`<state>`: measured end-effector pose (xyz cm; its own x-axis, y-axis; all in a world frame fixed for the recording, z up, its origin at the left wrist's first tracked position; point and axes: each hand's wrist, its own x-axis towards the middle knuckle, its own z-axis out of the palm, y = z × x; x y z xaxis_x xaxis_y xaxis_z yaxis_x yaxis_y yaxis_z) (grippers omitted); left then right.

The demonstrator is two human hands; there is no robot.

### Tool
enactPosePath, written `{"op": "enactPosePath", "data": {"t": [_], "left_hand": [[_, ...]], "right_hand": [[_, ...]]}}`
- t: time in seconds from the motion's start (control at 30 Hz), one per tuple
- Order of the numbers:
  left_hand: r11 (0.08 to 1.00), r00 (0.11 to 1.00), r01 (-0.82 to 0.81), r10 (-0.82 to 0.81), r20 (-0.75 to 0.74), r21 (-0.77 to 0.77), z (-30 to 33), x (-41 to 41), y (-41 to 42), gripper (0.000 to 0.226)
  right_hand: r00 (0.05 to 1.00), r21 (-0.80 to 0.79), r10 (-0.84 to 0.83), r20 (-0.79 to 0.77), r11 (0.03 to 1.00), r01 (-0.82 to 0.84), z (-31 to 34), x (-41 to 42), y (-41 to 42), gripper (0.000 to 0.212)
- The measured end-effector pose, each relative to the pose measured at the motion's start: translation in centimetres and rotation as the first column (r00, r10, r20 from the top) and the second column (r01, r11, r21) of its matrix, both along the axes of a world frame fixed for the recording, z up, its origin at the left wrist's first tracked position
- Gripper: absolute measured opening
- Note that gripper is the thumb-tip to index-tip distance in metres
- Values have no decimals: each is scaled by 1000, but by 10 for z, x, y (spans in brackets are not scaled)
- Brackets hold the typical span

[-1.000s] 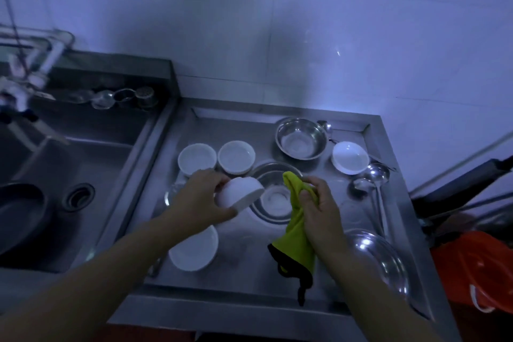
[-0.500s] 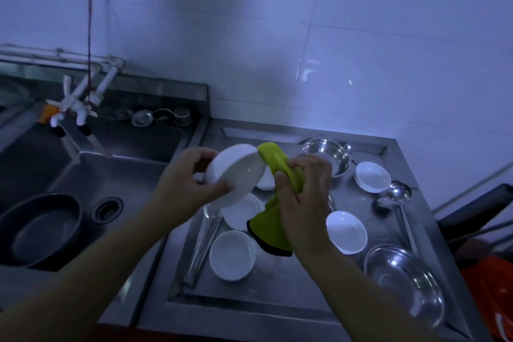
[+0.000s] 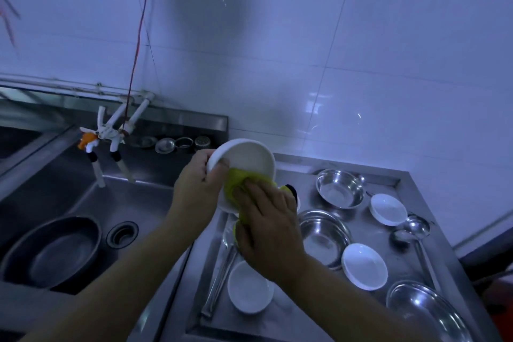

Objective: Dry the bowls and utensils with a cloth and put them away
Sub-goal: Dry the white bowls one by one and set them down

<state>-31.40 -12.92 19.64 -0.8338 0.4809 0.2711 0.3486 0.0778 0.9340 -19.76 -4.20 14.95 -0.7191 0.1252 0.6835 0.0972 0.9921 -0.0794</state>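
Note:
My left hand (image 3: pixel 198 184) grips a white bowl (image 3: pixel 247 155) by its rim, tilted with the opening toward me, above the drainboard's left edge. My right hand (image 3: pixel 268 226) presses a yellow-green cloth (image 3: pixel 236 182) into the lower inside of that bowl. On the steel drainboard (image 3: pixel 402 266) lie more white bowls (image 3: pixel 249 287) (image 3: pixel 364 269) (image 3: pixel 388 209), steel bowls (image 3: pixel 340 188) (image 3: pixel 323 236) (image 3: pixel 424 311), a ladle (image 3: pixel 416 230) and long utensils (image 3: pixel 222 275).
A steel sink (image 3: pixel 91 203) lies to the left with a drain (image 3: pixel 122 234) and a dark pan (image 3: pixel 52 251) in it. White taps (image 3: pixel 111 133) hang over it. Small metal strainers (image 3: pixel 177 144) sit on the back ledge. A tiled wall rises behind.
I lifted the white bowl off the drainboard and turned its opening toward me. My right hand brought the cloth up and pushed it inside the bowl.

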Motion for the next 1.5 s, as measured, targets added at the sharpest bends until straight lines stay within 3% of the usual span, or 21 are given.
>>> {"op": "enactPosePath", "data": {"t": [0.2,0.33,0.4,0.43,0.5,0.57,0.7,0.83,0.97,1.03,1.1,1.17,1.3,1.4,1.5], "left_hand": [[995,996,61,-67,66,85,4,3,8,17],[962,973,230,-230,15,-146,19,-13,4,27],[895,934,357,-349,81,-267,28,-24,4,30],[885,920,391,-368,134,-254,32,-28,4,27],[925,912,369,-342,226,-92,31,-26,8,14],[952,917,287,-304,258,104,21,-13,15,24],[941,954,203,-252,161,271,-2,11,28,36],[936,958,257,-279,65,240,2,4,27,30],[926,926,378,-379,-11,-16,18,-7,21,29],[893,902,428,-431,13,-142,32,-17,23,32],[920,924,382,-382,21,-84,38,-18,25,26],[953,955,293,-295,19,79,33,-7,28,27],[897,954,233,-286,91,375,8,17,35,38],[896,944,271,-319,86,351,9,11,33,31],[922,934,352,-356,-3,162,18,-3,26,28]], "right_hand": [[982,14,76,-174,997,-75,1,-15,-9,34],[969,350,214,-125,923,-159,4,-7,40,19],[955,455,287,-78,863,-222,10,-5,61,10],[950,468,305,-58,849,-244,13,-5,67,9],[958,452,278,-67,865,-219,17,-7,68,10],[975,392,171,-143,914,-103,20,-10,59,15],[968,221,30,-249,975,26,18,-18,36,25],[971,280,148,-188,956,-91,17,-11,46,24],[952,512,305,-13,820,-256,33,3,83,11],[947,542,320,-3,796,-268,36,4,88,9],[957,519,283,-59,828,-213,34,0,81,10],[966,459,200,-165,882,-104,32,-6,69,15],[947,267,91,-307,964,-6,28,-18,46,27],[958,297,135,-253,953,-56,24,-14,47,29],[961,471,265,-84,860,-196,35,-2,72,16]]}}
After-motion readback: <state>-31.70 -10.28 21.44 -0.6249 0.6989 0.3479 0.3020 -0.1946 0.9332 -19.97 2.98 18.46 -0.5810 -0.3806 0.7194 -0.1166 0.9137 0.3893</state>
